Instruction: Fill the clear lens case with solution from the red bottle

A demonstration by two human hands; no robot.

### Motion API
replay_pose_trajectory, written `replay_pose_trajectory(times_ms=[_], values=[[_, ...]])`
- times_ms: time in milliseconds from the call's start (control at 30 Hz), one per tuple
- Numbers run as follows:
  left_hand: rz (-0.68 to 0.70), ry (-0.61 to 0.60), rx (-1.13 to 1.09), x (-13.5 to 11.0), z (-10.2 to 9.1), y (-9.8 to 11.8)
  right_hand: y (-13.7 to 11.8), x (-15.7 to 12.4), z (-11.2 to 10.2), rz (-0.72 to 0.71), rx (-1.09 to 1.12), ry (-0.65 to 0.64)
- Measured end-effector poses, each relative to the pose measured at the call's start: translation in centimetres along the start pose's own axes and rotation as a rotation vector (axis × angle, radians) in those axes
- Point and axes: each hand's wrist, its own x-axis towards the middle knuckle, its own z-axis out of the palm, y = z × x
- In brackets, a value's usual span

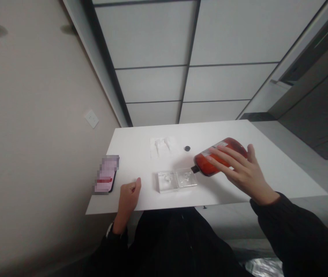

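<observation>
Tilted over the table, a brown-red bottle (211, 163) with a pale label and a black neck points down to the left. My right hand (240, 169) is closed round its side, fingers stretched along it. The bottle's mouth is at the right edge of a clear two-compartment box (166, 189), above or touching the rim; I cannot tell which. Something clear, perhaps liquid, shows in both compartments. To the box's left, my left hand (128, 194) rests near the table's front edge, curled into a fist with the thumb up and nothing visible in it.
A small black cap (187, 148) lies behind the box on the white table (135, 144). Left of the cap is a clear packet (162, 147) with two whitish pieces in it. A phone (106, 175) lies by the left edge, close to the wall. Cabinet doors stand behind.
</observation>
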Motion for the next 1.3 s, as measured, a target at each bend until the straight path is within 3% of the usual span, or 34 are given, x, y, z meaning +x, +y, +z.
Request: replay_pose_trajectory(times_ms=[500, 1300], values=[[0.023, -0.003, -0.022, -0.1, -0.1, 0.0, 0.4, 0.3, -0.5, 0.019, 0.086, -0.059], [0.022, -0.010, -0.030, -0.1, -0.1, 0.0, 1.0, 1.4, -1.1, -0.072, 0.087, -0.091]])
